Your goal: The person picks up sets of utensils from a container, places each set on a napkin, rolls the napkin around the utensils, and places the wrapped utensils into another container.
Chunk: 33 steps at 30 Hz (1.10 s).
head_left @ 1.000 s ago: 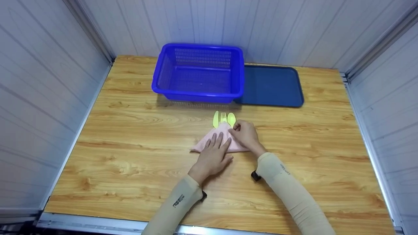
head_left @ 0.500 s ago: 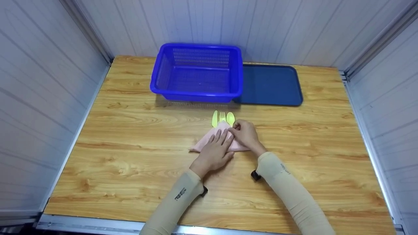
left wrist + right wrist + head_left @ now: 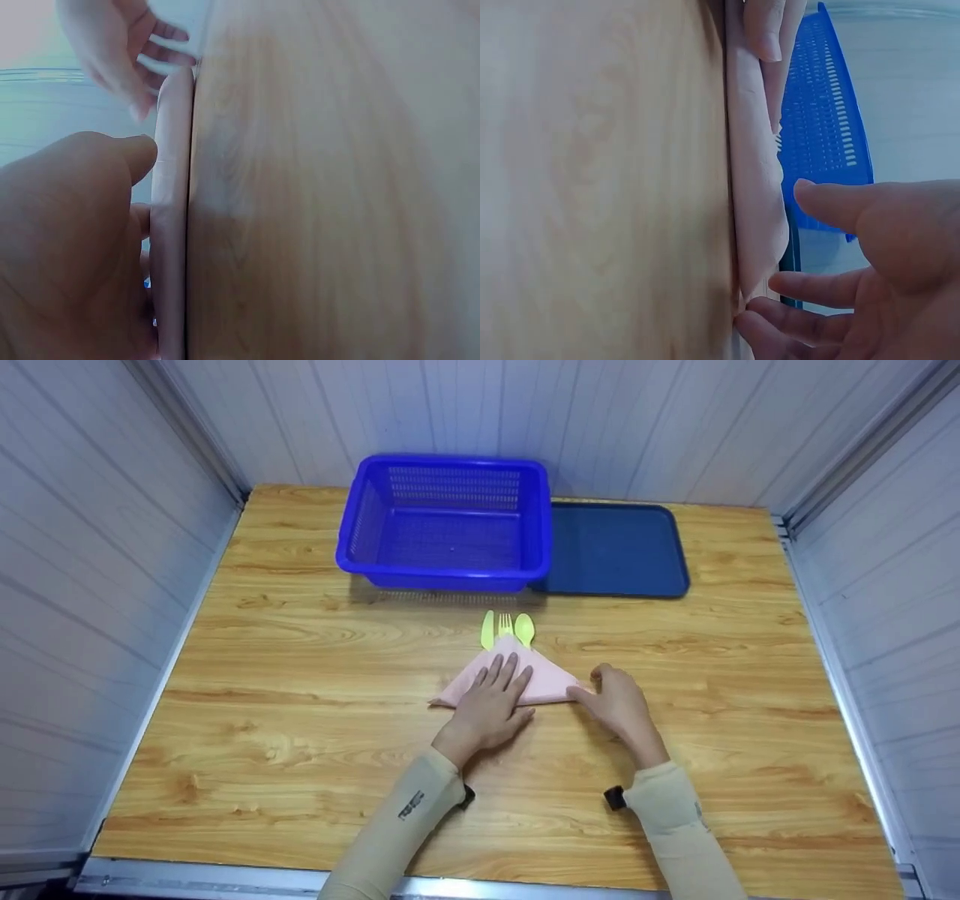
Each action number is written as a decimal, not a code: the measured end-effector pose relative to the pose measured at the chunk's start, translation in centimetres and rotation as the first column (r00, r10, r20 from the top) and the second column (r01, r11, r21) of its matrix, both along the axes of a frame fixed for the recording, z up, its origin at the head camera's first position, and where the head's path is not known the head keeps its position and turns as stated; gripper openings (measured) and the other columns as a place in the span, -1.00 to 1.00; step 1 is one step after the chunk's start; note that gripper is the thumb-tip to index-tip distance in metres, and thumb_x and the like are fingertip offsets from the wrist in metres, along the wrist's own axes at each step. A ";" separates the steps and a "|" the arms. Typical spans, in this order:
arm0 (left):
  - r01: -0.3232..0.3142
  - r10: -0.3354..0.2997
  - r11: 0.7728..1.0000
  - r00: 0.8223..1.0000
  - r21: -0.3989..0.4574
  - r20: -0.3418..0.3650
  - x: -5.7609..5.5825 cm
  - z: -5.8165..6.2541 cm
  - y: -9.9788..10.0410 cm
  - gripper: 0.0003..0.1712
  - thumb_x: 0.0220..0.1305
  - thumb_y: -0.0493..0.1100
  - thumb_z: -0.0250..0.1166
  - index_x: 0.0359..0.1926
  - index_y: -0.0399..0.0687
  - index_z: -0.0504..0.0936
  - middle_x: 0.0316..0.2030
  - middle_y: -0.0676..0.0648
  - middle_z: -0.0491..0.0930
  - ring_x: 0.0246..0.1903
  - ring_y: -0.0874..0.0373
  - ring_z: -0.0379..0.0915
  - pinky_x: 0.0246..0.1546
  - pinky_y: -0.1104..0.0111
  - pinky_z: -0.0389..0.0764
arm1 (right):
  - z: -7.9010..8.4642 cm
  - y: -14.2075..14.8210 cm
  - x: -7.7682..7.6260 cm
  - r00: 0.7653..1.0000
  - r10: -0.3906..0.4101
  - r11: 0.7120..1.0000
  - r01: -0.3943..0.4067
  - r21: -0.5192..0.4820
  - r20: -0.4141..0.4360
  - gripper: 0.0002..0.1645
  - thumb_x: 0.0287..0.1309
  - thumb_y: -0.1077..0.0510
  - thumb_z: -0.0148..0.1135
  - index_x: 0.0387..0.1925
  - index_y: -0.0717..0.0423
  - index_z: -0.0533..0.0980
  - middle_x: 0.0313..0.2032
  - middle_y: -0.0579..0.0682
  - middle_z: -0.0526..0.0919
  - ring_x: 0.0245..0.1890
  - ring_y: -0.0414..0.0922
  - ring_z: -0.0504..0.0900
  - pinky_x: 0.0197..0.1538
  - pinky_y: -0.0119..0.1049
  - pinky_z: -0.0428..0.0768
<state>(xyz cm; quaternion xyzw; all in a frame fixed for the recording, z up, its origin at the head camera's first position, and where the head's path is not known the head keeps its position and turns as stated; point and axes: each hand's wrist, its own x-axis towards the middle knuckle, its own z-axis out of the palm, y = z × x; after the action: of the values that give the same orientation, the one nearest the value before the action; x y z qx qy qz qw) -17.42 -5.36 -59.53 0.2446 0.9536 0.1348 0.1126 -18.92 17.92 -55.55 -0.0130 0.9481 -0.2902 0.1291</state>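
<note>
A pink napkin (image 3: 546,681), folded to a triangle, lies on the table with its peak pointing away from me. From under that peak stick out a yellow-green knife (image 3: 487,630), fork (image 3: 505,624) and spoon (image 3: 525,628), side by side, lower parts hidden. My left hand (image 3: 491,703) rests flat on the napkin's middle, fingers spread. At the napkin's right corner is my right hand (image 3: 619,705). In the right wrist view its thumb (image 3: 832,202) stands apart from the loosely bent fingers, whose tips are right at the corner; nothing is pinched.
A blue plastic basket (image 3: 442,580) stands at the back of the wooden table (image 3: 300,780), with nothing in it. Its right side overlaps a dark blue tray (image 3: 619,551). Panelled walls (image 3: 465,405) enclose the back and both sides.
My right hand has let go near the spoon and moved right and toward me to the napkin's right corner, its fingers loosening. The left hand stays pressed on the napkin. The view has shifted slightly.
</note>
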 end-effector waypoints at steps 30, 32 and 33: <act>-0.013 0.014 1.000 0.999 0.018 -0.031 0.1 -0.1 0.3 -0.18 0.44 0.29 -0.11 0.54 0.01 -0.02 0.51 -0.20 -0.19 0.47 -0.13 -0.37 0.42 0.05 -0.17 | -1.9 -2.3 1.0 0.912 -0.371 0.706 0.399 -0.585 0.174 -0.50 0.04 0.32 0.40 -0.02 0.45 0.41 -0.26 0.17 0.61 -0.34 -0.18 0.56 -0.34 -0.49 0.52; -0.016 0.017 1.000 0.999 0.015 -0.036 0.1 0.0 0.3 -0.17 0.44 0.30 -0.11 0.54 0.00 -0.02 0.51 -0.20 -0.18 0.47 -0.14 -0.36 0.42 0.05 -0.17 | -2.3 -3.0 1.1 0.906 -0.388 0.681 0.407 -0.609 0.172 -0.62 0.02 0.34 0.38 -0.13 0.47 0.50 -0.33 0.12 0.61 -0.38 -0.20 0.52 -0.37 -0.50 0.50; -0.017 0.017 1.000 0.999 0.013 -0.037 0.1 0.0 0.2 -0.17 0.44 0.30 -0.10 0.54 0.00 -0.02 0.50 -0.21 -0.18 0.47 -0.14 -0.36 0.42 0.05 -0.17 | -2.4 -3.3 1.2 0.904 -0.395 0.680 0.407 -0.610 0.163 -0.70 0.03 0.34 0.37 -0.20 0.45 0.53 -0.37 0.07 0.60 -0.40 -0.21 0.51 -0.38 -0.50 0.49</act>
<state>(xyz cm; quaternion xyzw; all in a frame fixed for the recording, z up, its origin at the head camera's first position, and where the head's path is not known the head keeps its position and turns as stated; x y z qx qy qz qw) -17.30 -5.12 -59.57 0.2396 0.9567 0.1371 0.0923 -17.70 14.59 -58.00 0.1549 0.7732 -0.6121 0.0589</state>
